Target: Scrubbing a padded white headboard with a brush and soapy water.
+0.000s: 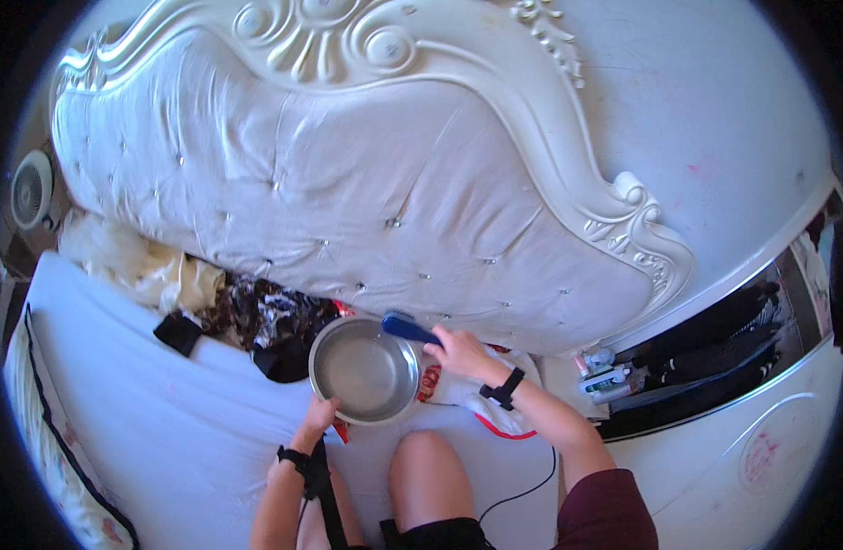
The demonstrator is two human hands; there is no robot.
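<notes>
My left hand (320, 415) grips the near left rim of a round stainless steel basin (366, 371), which looks to hold some liquid. In my right hand (463, 352) is the handle of a blue brush (409, 328), its head over the basin's far right rim and its bristles towards the headboard. Behind the basin rises a padded, buttoned headboard (339, 179) with a carved white frame. Both my wrists wear black straps. My bare knee is just below the basin.
Dark cloths (277, 330) and a cream cloth (181, 275) are heaped along the headboard's foot. The basin is over a bed with a pale sheet (153, 426). A red-edged cloth (463, 395), a black cable (531, 488) and several bottles (603, 378) are at right; a fan (32, 190) stands far left.
</notes>
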